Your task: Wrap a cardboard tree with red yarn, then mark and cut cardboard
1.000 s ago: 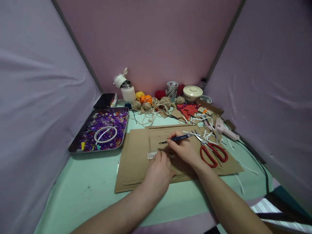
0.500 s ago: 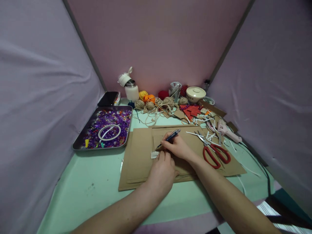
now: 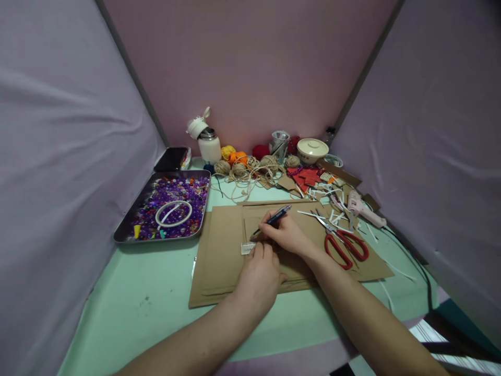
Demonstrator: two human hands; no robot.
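Pen (image 3: 277, 214), pinched in right hand (image 3: 285, 233), dropped to ruler (image 3: 246, 248), in from tabletop (image 3: 164, 284) front edge; marking likely underway; left hand (image 3: 260, 271) grip unclear.

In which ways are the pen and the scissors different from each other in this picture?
The pen is dark and slim, while the scissors have wide red handles and pale metal blades. The pen is held in the right hand; no hand holds the scissors. The pen slants with its tip pointing down, whereas the scissors lie flat. Both are at the same brown cardboard.
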